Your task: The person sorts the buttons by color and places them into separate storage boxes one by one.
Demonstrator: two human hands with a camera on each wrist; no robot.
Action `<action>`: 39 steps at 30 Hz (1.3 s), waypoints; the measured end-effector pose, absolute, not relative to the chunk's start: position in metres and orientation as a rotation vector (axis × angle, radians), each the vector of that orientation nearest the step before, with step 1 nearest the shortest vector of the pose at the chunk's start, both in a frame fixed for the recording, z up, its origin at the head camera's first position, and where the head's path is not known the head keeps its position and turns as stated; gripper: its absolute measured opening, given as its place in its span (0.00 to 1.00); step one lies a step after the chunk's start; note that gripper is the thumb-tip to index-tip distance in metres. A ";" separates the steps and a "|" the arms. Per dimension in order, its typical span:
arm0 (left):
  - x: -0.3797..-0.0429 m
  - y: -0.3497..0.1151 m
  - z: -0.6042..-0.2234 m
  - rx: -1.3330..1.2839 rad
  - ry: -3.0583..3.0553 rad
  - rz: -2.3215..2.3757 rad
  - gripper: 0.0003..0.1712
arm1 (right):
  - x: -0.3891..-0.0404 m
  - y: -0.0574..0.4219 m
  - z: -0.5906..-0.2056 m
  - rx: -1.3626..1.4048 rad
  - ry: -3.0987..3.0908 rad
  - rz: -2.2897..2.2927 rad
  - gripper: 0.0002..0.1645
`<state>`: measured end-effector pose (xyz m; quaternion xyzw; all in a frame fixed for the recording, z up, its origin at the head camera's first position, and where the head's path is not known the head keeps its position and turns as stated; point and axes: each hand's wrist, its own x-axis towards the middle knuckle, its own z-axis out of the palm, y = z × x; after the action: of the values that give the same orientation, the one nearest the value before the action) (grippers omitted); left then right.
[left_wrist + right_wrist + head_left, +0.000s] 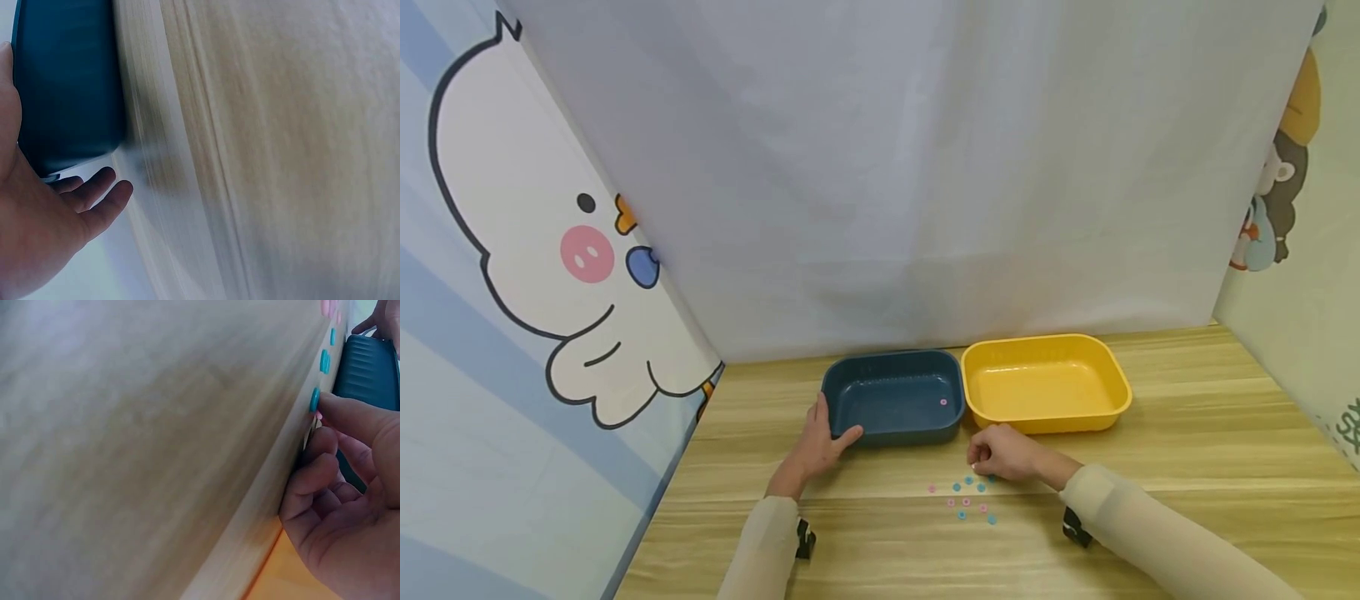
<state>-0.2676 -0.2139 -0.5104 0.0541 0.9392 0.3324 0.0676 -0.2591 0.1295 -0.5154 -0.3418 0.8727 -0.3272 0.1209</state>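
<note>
My left hand (817,446) rests at the near left corner of a dark blue bin (891,437), its thumb along the front rim and its relaxed fingers by the left side. One pink ring (943,402) lies inside that bin. Low over the table, my right hand (1006,452) has its fingers curled, and thumb and forefinger pinch a small pink ring (319,415), mostly hidden by the fingertips. Close to the thumb in the right wrist view is a blue ring (314,400). Several more small rings, such as a pink ring (966,502) and a blue ring (962,515), lie scattered nearby.
A yellow bin (1045,421) stands against the blue bin's right side, with no rings visible inside. Both sit on a wood-grain table (760,400) before a pale curtain (880,167). Cartoon-printed panels border the left and right.
</note>
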 end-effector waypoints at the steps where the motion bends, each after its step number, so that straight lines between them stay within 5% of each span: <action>1: -0.268 -0.214 -0.510 0.159 2.828 0.999 0.62 | -0.259 0.130 -0.515 -0.996 2.549 -0.959 0.03; 39: -0.267 -0.214 -0.510 0.150 2.833 0.986 0.62 | -0.251 0.129 -0.479 -0.928 2.519 -1.263 0.02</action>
<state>-0.2673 -0.2137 -0.5103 0.0499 0.9410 0.3276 0.0689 -0.2507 0.1291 -0.4793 -0.3117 0.8458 -0.4241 0.0875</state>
